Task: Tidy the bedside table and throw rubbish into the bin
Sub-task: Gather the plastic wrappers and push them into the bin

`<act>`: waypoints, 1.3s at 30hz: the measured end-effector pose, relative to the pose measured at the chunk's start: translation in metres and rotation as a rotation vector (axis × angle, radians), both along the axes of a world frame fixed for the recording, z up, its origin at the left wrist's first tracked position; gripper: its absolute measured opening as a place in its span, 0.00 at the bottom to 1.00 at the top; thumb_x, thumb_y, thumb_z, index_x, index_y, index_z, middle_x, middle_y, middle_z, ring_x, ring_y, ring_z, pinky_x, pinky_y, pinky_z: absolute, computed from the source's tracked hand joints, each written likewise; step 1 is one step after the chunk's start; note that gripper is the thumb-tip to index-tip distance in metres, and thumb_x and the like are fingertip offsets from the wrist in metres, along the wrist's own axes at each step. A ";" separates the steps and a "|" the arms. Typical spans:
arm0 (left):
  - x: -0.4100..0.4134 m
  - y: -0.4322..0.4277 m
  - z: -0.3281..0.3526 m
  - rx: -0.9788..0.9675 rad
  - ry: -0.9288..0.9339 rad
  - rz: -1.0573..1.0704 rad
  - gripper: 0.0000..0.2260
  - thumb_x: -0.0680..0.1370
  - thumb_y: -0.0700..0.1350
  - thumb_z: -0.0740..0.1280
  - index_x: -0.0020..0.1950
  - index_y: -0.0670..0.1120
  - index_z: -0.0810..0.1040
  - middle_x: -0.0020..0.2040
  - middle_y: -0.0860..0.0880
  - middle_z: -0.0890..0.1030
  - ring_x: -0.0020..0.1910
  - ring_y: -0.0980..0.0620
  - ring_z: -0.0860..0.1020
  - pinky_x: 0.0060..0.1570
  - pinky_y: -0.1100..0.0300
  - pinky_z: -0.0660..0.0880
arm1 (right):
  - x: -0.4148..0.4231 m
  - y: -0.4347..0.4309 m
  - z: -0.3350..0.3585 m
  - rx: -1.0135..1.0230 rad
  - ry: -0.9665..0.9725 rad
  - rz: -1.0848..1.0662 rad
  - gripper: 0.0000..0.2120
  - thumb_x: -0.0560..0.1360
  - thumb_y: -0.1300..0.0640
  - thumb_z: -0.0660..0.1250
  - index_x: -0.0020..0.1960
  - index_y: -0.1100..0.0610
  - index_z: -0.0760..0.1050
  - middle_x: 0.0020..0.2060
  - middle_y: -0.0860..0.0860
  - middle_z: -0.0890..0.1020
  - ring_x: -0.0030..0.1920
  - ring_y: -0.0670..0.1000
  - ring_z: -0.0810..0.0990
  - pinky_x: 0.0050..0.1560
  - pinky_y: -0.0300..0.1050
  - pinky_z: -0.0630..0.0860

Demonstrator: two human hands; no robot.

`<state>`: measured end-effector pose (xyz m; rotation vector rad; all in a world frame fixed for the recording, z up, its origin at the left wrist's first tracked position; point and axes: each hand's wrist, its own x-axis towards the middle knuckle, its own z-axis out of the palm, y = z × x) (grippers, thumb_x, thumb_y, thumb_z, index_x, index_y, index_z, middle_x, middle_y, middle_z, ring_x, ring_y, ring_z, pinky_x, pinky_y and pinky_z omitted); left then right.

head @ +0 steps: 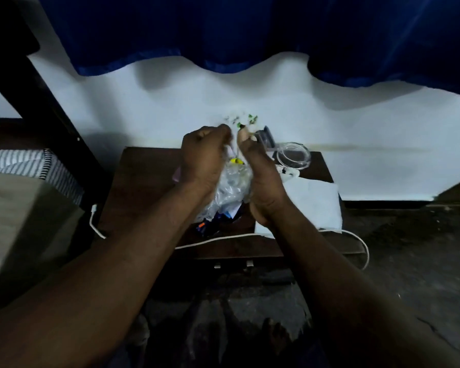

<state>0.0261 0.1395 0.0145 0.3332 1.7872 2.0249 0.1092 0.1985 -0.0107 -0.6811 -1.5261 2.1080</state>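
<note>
A dark wooden bedside table [144, 181] stands against a white wall [356, 123] under a blue curtain [223, 27]. Over its middle, the left hand [205, 155] and right hand [260, 176], fingers curled, grip a clear rubbish bag [231, 187]. A glass dish [294, 156] sits at the back right corner, a white cloth [314, 205] at the right edge, and a cable [223, 239] along the front.
</note>
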 end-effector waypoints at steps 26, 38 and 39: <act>0.340 0.101 0.027 -0.317 0.450 -0.630 0.30 0.75 0.75 0.48 0.72 0.64 0.69 0.70 0.48 0.75 0.68 0.44 0.75 0.69 0.44 0.70 | 0.308 0.070 0.030 -0.014 0.095 -1.315 0.12 0.78 0.55 0.72 0.56 0.63 0.84 0.46 0.56 0.88 0.46 0.54 0.89 0.47 0.50 0.85; 0.449 0.119 -0.045 -0.422 0.271 -0.839 0.17 0.82 0.64 0.56 0.59 0.58 0.79 0.52 0.53 0.83 0.50 0.50 0.81 0.55 0.52 0.77 | 0.427 0.066 -0.046 -0.100 -0.122 -1.247 0.32 0.75 0.29 0.63 0.59 0.55 0.84 0.51 0.54 0.88 0.53 0.54 0.87 0.61 0.58 0.81; 0.452 0.122 -0.049 -0.428 0.284 -0.815 0.17 0.81 0.63 0.57 0.57 0.57 0.80 0.51 0.53 0.83 0.50 0.50 0.81 0.54 0.51 0.78 | 0.427 0.068 -0.051 -0.122 -0.098 -1.229 0.35 0.73 0.27 0.62 0.58 0.56 0.84 0.51 0.56 0.88 0.53 0.56 0.87 0.61 0.59 0.81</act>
